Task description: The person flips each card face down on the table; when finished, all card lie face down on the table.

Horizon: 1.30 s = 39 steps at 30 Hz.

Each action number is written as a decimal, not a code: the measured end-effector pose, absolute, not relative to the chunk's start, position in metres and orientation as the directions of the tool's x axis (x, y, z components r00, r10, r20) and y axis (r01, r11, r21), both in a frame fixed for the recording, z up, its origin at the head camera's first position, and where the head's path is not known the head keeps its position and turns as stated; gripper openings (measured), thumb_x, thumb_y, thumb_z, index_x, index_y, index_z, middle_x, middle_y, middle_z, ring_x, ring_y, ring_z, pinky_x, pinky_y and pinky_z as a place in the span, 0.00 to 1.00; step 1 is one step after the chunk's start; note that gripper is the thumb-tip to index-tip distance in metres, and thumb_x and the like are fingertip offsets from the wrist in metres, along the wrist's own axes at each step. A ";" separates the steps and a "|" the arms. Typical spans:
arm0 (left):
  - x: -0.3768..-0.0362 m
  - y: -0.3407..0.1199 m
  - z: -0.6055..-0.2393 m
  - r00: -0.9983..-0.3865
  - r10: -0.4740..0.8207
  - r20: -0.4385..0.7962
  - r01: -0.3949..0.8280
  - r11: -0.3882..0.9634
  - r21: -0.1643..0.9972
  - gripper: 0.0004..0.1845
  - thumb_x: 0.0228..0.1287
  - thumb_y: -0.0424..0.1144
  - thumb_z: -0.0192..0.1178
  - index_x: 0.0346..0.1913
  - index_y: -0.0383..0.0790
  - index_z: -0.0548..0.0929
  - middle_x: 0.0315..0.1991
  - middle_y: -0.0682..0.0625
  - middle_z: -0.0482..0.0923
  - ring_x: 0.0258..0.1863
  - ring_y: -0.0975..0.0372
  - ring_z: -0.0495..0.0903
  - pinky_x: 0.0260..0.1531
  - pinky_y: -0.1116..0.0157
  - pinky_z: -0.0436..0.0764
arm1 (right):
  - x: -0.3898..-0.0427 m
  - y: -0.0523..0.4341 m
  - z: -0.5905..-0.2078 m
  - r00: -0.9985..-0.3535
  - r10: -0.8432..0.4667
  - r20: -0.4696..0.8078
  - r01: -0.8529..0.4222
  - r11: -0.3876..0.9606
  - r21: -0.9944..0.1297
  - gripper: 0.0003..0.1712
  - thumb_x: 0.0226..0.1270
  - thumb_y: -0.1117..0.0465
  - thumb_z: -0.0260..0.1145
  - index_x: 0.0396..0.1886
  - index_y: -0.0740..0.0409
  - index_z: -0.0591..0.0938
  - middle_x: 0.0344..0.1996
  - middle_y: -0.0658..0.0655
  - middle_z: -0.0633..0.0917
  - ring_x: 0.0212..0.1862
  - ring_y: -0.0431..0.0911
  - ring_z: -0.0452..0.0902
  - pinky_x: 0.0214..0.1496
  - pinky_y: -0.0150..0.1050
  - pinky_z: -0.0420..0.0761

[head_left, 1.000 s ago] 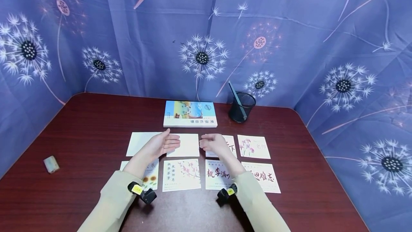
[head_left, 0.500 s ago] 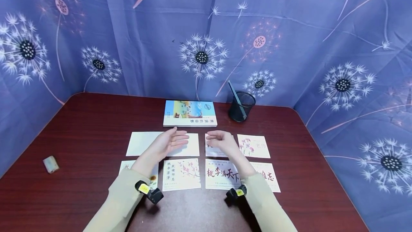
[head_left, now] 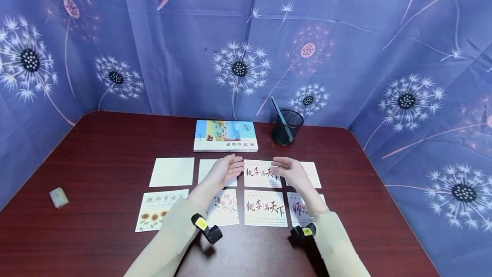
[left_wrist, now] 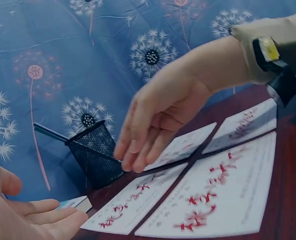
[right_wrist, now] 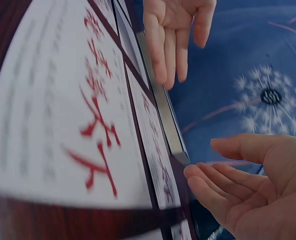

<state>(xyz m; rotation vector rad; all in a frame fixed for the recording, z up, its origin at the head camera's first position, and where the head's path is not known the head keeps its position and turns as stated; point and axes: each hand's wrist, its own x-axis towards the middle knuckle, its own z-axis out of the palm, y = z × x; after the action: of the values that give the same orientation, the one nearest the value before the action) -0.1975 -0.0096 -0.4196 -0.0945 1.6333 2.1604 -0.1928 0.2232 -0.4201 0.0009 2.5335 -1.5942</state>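
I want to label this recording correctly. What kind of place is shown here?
Probably a desk set up in a curtained booth, not an ordinary room. A dark red table is closed in by blue dandelion-print fabric. On it lie greeting cards, a book and a mesh pen holder.

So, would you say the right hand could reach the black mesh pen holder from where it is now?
Probably yes: the right hand hovers open over the cards, and only bare table lies between it and the pen holder.

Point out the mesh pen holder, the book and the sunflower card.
mesh pen holder [head_left: 287, 128], head view, on its front mesh wall.
book [head_left: 226, 135], head view, on the middle of its cover.
sunflower card [head_left: 160, 210], head view, on the card's centre above the sunflowers.
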 end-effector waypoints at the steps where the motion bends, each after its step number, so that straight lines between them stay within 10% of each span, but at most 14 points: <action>1: -0.198 -0.008 -0.419 -0.908 0.292 -0.302 -0.371 -0.217 0.903 0.27 0.80 0.40 0.32 0.68 0.21 0.63 0.67 0.27 0.65 0.68 0.41 0.66 0.71 0.52 0.66 | -0.193 0.227 -0.421 -0.989 -0.077 -0.129 0.084 0.433 -0.898 0.28 0.68 0.66 0.62 0.65 0.70 0.71 0.59 0.68 0.80 0.58 0.55 0.79 0.58 0.38 0.78; 39: -0.201 -0.013 -0.428 -0.880 0.348 -0.323 -0.399 -0.173 0.901 0.30 0.80 0.43 0.30 0.67 0.17 0.61 0.66 0.22 0.63 0.68 0.38 0.65 0.71 0.50 0.65 | -0.188 0.249 -0.425 -0.957 -0.136 -0.256 0.173 0.437 -0.882 0.29 0.69 0.66 0.61 0.67 0.75 0.68 0.60 0.72 0.77 0.63 0.58 0.76 0.63 0.41 0.78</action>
<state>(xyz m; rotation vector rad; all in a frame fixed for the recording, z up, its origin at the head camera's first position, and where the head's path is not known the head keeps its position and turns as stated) -0.2007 -0.0132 -0.4278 -0.0577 1.6252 2.0904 -0.1878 0.2489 -0.4248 0.0319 2.4044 -1.5267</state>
